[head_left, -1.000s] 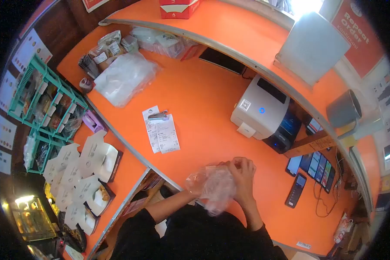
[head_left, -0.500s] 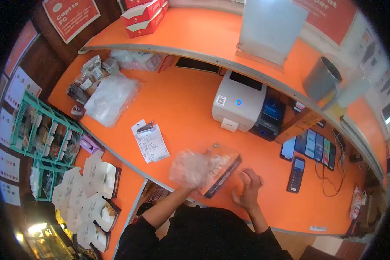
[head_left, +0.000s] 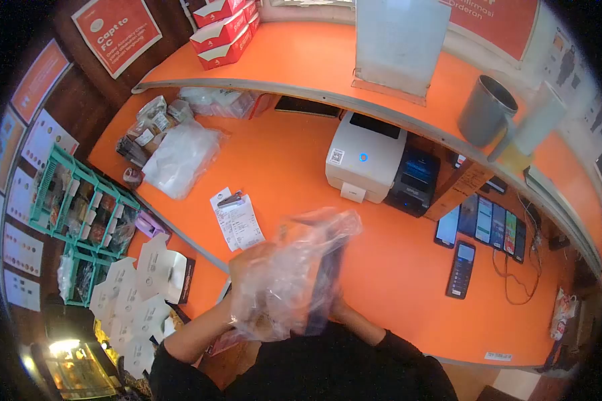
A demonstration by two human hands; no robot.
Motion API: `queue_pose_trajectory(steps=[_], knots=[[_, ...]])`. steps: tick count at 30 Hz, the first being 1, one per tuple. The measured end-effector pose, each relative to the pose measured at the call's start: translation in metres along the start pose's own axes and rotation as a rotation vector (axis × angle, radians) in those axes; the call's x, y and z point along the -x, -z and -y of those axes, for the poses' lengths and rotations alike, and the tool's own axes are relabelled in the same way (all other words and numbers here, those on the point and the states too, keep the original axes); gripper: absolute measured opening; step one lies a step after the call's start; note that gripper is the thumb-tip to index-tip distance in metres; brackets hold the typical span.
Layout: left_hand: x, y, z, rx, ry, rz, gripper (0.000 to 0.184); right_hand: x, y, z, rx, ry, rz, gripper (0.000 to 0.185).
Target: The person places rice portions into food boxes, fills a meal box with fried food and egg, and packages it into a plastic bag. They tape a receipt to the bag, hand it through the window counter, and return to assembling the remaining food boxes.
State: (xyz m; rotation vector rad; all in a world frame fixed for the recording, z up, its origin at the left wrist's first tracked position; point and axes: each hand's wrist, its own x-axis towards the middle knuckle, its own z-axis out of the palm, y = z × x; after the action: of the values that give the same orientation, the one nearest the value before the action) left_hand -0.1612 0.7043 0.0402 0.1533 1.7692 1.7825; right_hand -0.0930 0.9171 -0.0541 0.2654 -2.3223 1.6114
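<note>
A clear plastic bag (head_left: pixel 281 271) is spread around a dark-sided box (head_left: pixel 328 277), which is tilted up close to my body. My left hand (head_left: pixel 251 262) grips the bag on its left side, seen partly through the film. At the box's lower right edge is my right hand (head_left: pixel 339 306), holding the box, its fingers mostly hidden behind box and film. How far the box sits inside the bag I cannot tell. Printed receipts (head_left: pixel 239 224) with a dark clip-like item (head_left: pixel 231 199) lie just beyond my left hand.
A white label printer (head_left: pixel 364 157) stands beside a black device (head_left: pixel 418 180). Several phones (head_left: pixel 460 267) and cables lie at right. Stacked plastic bags (head_left: pixel 184 157) are at back left. Open cartons (head_left: pixel 124 294) and green baskets (head_left: pixel 80 200) stand left. A grey mug (head_left: pixel 485 113) sits on the shelf.
The bag, bunched over my left hand before, is now opened out around the box. The box has been tilted up towards me, and my right hand, open beside it before, has closed in on it.
</note>
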Motion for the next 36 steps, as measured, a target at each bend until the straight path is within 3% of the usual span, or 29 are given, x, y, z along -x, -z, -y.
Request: queue_pose_trajectory(steps=[1, 2, 3, 5, 7, 11, 13, 15, 18, 21, 24, 26, 29, 31, 35, 36], knots=[[-0.003, -0.022, -0.034, -0.645, -0.348, 0.064, 0.028, 0.005, -0.002, -0.006, -0.129, -0.139, 0.077, 0.053], [-0.006, -0.044, -0.069, -1.264, -0.738, -0.114, 0.015, 0.007, -0.002, -0.01, -0.274, -0.282, 0.158, 0.052], [-0.007, -0.044, -0.064, -1.262, -0.735, -0.12, 0.015, 0.007, 0.002, -0.014, -0.435, -0.446, 0.244, 0.05], [-0.005, -0.039, -0.05, -1.366, -0.916, 0.18, 0.013, 0.007, 0.012, -0.021, -0.662, -0.719, 0.346, 0.049], [0.005, -0.041, -0.045, -1.298, -0.988, 0.253, 0.014, 0.004, 0.017, -0.029, -0.781, -0.928, 0.415, 0.047], [0.037, -0.019, -0.017, -1.056, -0.757, 0.005, 0.015, -0.03, 0.021, -0.04, -0.713, -1.179, 0.542, 0.046], [0.056, 0.0, -0.001, -0.933, -0.623, -0.129, 0.015, -0.073, 0.018, -0.036, -0.54, -1.197, 0.618, 0.047], [0.078, 0.018, 0.017, -0.821, -0.503, -0.259, 0.016, -0.132, -0.003, -0.017, -0.385, -1.067, 0.674, 0.048], [0.11, 0.042, 0.045, -0.686, -0.366, -0.435, 0.017, -0.214, -0.076, 0.034, -0.326, -0.661, 0.703, 0.032], [0.142, 0.067, 0.069, -0.57, -0.258, -0.596, 0.019, -0.279, -0.208, 0.047, -0.357, -0.326, 0.899, 0.018], [0.169, 0.097, 0.09, -0.467, -0.183, -0.73, 0.02, -0.336, -0.352, 0.06, -0.285, -0.148, 0.983, 0.017], [0.18, 0.122, 0.101, -0.385, -0.139, -0.799, 0.021, -0.382, -0.448, 0.056, 0.089, 0.392, 0.695, 0.014], [0.191, 0.161, 0.114, -0.254, -0.078, -0.877, 0.022, -0.452, -0.556, 0.07, 0.172, 0.48, 0.54, 0.024], [0.195, 0.186, 0.118, -0.189, -0.049, -0.911, 0.024, -0.502, -0.626, 0.055, 0.237, 0.694, 0.403, 0.025], [0.2, 0.228, 0.121, -0.142, -0.042, -0.916, 0.026, -0.543, -0.683, 0.065, 0.151, 0.814, 0.323, 0.025], [0.2, 0.235, 0.122, -0.132, -0.052, -0.917, 0.026, -0.549, -0.688, 0.067, 0.279, 0.719, 0.374, 0.024]])
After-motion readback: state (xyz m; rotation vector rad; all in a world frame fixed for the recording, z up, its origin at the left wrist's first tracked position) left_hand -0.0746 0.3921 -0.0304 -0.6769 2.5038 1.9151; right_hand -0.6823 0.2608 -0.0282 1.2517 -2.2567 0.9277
